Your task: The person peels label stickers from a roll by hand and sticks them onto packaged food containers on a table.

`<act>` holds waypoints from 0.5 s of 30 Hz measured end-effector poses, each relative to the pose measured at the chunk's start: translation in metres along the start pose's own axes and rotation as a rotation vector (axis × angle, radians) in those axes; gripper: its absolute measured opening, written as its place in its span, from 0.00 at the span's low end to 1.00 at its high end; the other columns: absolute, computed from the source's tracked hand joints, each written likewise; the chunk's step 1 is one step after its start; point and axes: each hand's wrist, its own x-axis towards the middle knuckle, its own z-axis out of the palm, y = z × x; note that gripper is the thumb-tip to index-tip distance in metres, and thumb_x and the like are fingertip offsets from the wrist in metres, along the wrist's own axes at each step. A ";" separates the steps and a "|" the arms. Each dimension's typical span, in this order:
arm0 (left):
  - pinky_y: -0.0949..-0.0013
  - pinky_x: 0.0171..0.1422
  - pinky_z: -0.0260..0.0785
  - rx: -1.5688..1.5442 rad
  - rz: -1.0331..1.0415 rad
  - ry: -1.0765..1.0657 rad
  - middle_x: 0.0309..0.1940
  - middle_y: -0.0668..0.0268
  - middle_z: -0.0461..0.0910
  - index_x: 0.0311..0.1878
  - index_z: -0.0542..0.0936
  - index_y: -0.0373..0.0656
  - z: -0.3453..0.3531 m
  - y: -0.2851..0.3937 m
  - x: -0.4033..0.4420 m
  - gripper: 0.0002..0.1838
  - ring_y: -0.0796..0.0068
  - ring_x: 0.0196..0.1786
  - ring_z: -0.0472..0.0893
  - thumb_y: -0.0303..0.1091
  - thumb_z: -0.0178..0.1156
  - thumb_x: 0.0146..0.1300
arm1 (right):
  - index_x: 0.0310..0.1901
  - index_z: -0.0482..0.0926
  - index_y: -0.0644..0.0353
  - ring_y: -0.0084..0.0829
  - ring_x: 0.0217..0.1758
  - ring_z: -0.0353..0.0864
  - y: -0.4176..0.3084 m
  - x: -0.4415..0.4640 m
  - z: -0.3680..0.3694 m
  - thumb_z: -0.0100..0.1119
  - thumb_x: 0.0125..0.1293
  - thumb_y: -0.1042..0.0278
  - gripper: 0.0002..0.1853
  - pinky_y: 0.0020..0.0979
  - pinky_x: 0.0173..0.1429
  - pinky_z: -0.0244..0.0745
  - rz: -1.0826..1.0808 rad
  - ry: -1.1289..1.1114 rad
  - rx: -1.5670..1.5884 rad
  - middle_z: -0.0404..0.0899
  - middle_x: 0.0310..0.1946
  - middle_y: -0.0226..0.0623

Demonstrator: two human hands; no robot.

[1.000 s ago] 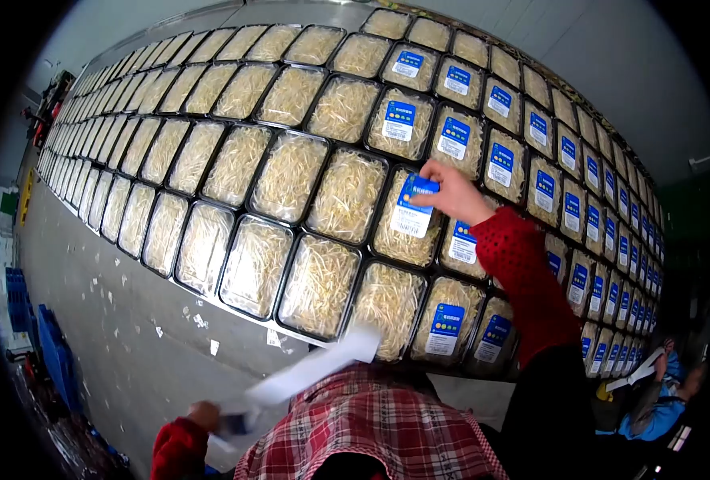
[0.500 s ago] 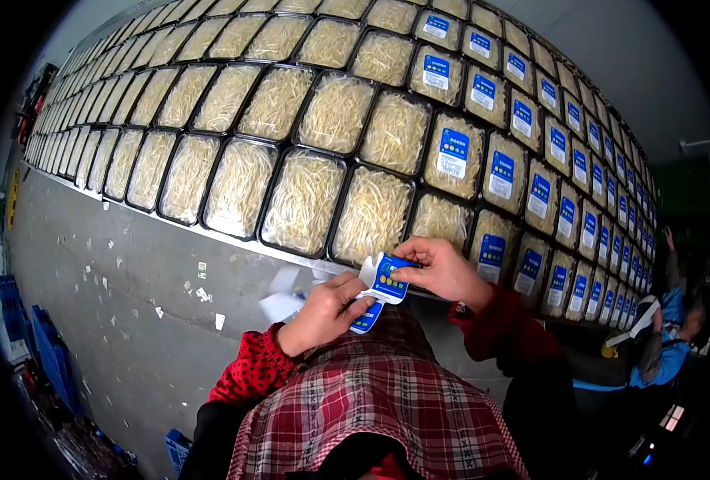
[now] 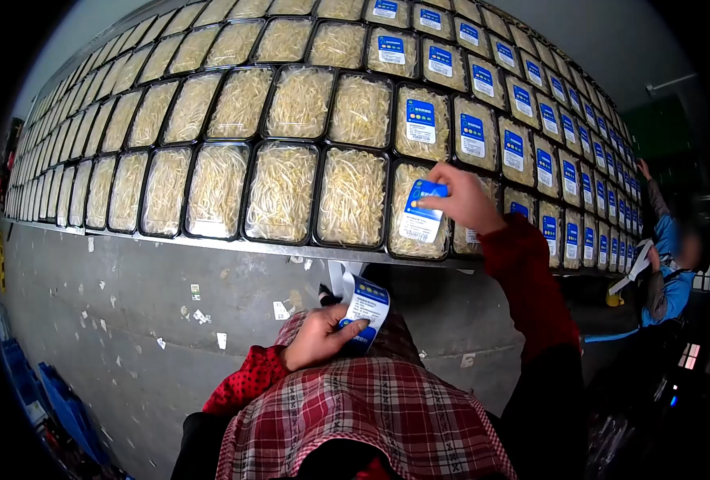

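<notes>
Between the thumb and fingers of my right hand [image 3: 461, 196] is the upper part of a blue and white label [image 3: 421, 226]. That label hangs over a black tray of bean sprouts [image 3: 404, 186] in the front row; I cannot tell how much of it touches the film. My left hand [image 3: 320, 336] is closed on a strip of labels [image 3: 369, 304] in front of my checked apron, below the table edge. Left of the right hand, an unlabelled tray of bean sprouts [image 3: 352, 196] sits in the same row.
Rows of sprout trays cover the table [image 3: 283, 250]; many to the right bear labels. At the far right, another person in blue [image 3: 669, 280] holds a white strip. Paper scraps dot the grey floor [image 3: 131, 320], and blue pallets [image 3: 67, 408] stand at left.
My right hand has moved up and right with a label, away from the strip and over a front-row tray. The left hand keeps hold of the strip, slightly lower. The view has shifted.
</notes>
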 end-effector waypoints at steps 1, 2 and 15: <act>0.66 0.43 0.75 0.046 0.026 0.021 0.38 0.56 0.85 0.51 0.82 0.36 -0.001 0.002 0.001 0.11 0.66 0.37 0.84 0.31 0.63 0.70 | 0.41 0.77 0.62 0.32 0.34 0.85 0.016 0.003 0.010 0.73 0.55 0.71 0.15 0.31 0.39 0.76 -0.035 0.024 -0.164 0.84 0.31 0.37; 0.66 0.43 0.75 0.046 0.027 0.031 0.38 0.56 0.85 0.51 0.82 0.36 -0.004 0.005 0.003 0.11 0.66 0.37 0.84 0.31 0.63 0.70 | 0.42 0.77 0.62 0.40 0.36 0.85 0.021 0.007 0.018 0.74 0.54 0.69 0.17 0.34 0.41 0.77 -0.073 0.045 -0.328 0.84 0.32 0.40; 0.66 0.42 0.74 0.417 0.546 0.266 0.41 0.56 0.83 0.46 0.82 0.36 -0.037 0.017 0.006 0.10 0.59 0.37 0.83 0.31 0.67 0.65 | 0.44 0.83 0.66 0.19 0.37 0.82 -0.071 -0.069 0.119 0.70 0.62 0.74 0.10 0.26 0.42 0.78 0.057 -0.329 0.486 0.86 0.36 0.35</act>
